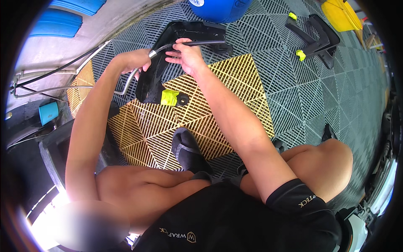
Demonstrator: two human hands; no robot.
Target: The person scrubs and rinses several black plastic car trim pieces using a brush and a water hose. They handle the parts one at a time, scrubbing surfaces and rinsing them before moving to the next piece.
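Note:
My left hand grips a flexible metal hose near its bright metal end. From that end a clear, glossy streak, perhaps water, runs to my right hand. There the thumb and forefinger pinch a narrow black strip, while the other fingers are spread. I cannot tell whether this strip belongs to the large angled black plastic trim part beneath both hands. The trim part looks wet and lies on the floor. A crumpled yellow-green piece, like tape, sticks to its near end.
Slatted floor tiles, grey and yellow, spread around my feet. A blue barrel stands ahead. More black plastic parts with yellow-green pieces lie right of it. A yellow container is at upper right; pipes run along the left wall.

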